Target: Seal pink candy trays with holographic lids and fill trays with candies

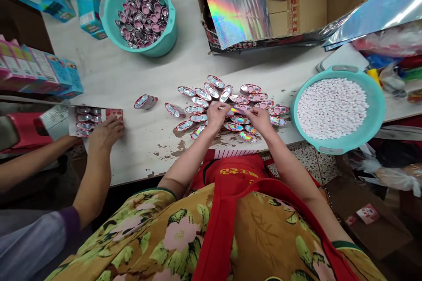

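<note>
Many small foil packets [198,117] with red edges and oval, silvery tops stand clustered on the table around my hands. Over the middle of this cluster, a narrow shiny piece with a rainbow glint [234,110], apparently a foil packet, spans the gap between my hands. My left hand [216,115] is closed, pinching its left end. At the other end, my right hand [261,121] is closed on it with thumb and fingers. My fingers partly cover the piece, so its full shape is hidden. Two packets, including one lone packet [145,102], sit apart to the left.
A turquoise basin [343,144] of small white pieces stands right; another basin [154,52] holds pink-and-silver caps. Behind is a cardboard box [313,13] with a holographic sheet [234,9]. At left, a co-worker's hand [107,131] rests on a filled packet box [114,114].
</note>
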### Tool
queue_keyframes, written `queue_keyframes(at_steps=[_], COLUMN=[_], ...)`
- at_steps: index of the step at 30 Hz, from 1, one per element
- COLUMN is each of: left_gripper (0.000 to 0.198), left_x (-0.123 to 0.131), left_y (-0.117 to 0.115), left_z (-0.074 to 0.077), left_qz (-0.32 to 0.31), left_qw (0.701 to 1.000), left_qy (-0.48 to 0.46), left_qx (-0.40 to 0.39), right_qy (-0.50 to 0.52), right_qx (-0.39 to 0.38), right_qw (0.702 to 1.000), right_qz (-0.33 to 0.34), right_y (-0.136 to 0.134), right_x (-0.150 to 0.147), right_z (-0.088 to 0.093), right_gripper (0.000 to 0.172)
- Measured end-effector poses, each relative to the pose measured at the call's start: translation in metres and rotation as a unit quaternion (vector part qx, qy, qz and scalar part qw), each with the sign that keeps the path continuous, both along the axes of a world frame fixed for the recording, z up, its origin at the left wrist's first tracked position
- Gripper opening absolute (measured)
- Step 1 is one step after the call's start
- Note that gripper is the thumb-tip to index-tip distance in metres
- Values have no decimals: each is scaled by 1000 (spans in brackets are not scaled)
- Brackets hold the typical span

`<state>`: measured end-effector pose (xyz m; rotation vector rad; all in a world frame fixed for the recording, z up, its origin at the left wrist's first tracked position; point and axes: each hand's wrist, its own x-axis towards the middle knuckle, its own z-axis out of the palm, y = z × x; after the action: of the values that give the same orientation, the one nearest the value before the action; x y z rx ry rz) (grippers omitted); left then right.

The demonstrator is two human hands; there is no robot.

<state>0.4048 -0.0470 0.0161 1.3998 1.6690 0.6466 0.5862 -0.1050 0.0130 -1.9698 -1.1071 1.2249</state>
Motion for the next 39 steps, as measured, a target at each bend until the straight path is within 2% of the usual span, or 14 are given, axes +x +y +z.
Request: queue_keyframes(at_steps=[4,10,15,18,21,23,25,27,29,31,33,36,39], left_gripper=[5,9,16,19,17,20,27,34,35,35,38,42,43], left_x=[23,35,33,31,11,-17,-52,-87,-113,-128,-134,-138,-143], left_y=[32,42,54,64,61,42,8,-38,-84,-119,-140,-150,-151], left_z=[-20,-34,-43,-44,-36,-22,-5,10,17,14,3,-15,-23], left_qz=[-4,-53,-27,-53,-95,-157,-242,-318,-365,-400,-416,-407,-401], left_qw=[992,973,979,981,978,973,959,936,909,878,858,858,862], left_qy=[117,216,199,186,173,147,120,125,177,235,277,296,289], left_qx=[45,53,37,34,62,81,83,79,97,115,117,107,109], right_qy=[-135,-270,-304,-318,-343,-329,-258,-149,-73,-50,-52,-62,-68], right_qx=[-22,-88,-118,-112,-57,3,48,48,5,-44,-67,-68,-77], right_qw=[991,956,943,940,935,939,946,934,904,887,888,891,894], right_qz=[10,66,65,47,63,102,190,323,422,457,452,445,437], right_y=[36,55,62,67,54,31,-1,-34,-57,-67,-68,-63,-60], right_x=[7,-3,-1,6,0,-14,-36,-60,-81,-96,-102,-102,-102], right_z=[-4,-2,-9,-11,-5,3,10,12,8,0,-7,-11,-11], right_gripper=[21,24,24,30,34,38,39,34,28,23,23,23,24])
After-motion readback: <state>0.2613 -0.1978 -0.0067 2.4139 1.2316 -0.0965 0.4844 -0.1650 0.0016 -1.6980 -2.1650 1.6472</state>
